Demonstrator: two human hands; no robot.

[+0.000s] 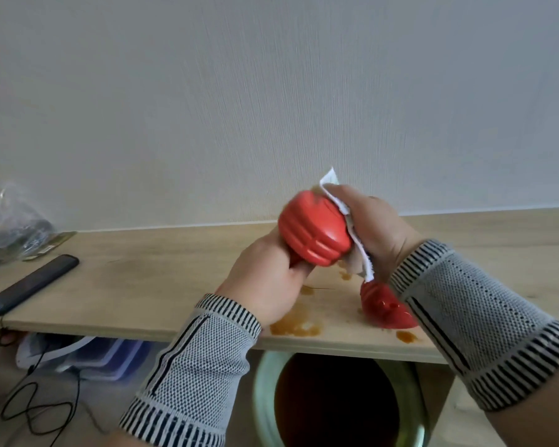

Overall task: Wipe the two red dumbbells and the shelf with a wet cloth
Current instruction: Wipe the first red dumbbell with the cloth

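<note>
Pale textured wall rises behind a light wooden shelf point(142, 279) that runs across the view. Above the shelf's middle, a person's left hand point(268, 279) grips a red dumbbell point(313, 230) by its handle, fingers curled round it, holding it clear of the wood with its ribbed head tilted up toward the wall. The right hand point(375, 230) clutches a white cloth point(346, 227) and presses it against the far side of that head; one corner of the cloth sticks up above the fingers, and a stained fold hangs below. A second red dumbbell point(384, 308) rests on the shelf near its front edge, partly hidden behind the right wrist. Brown wet stains point(296, 325) mark the wood along the front edge between the two wrists. Both wrists wear grey knitted wrist supports point(465, 311) with dark striped cuffs. Toward the shelf's left end lies a dark phone point(31, 285), and beyond it, at the back left, a clear plastic bag point(10, 224). Beneath the shelf stand a pale green tub point(265, 391) with a dark inside, stacked plastic containers point(104, 356), and a black cable point(33, 408) on the floor.
</note>
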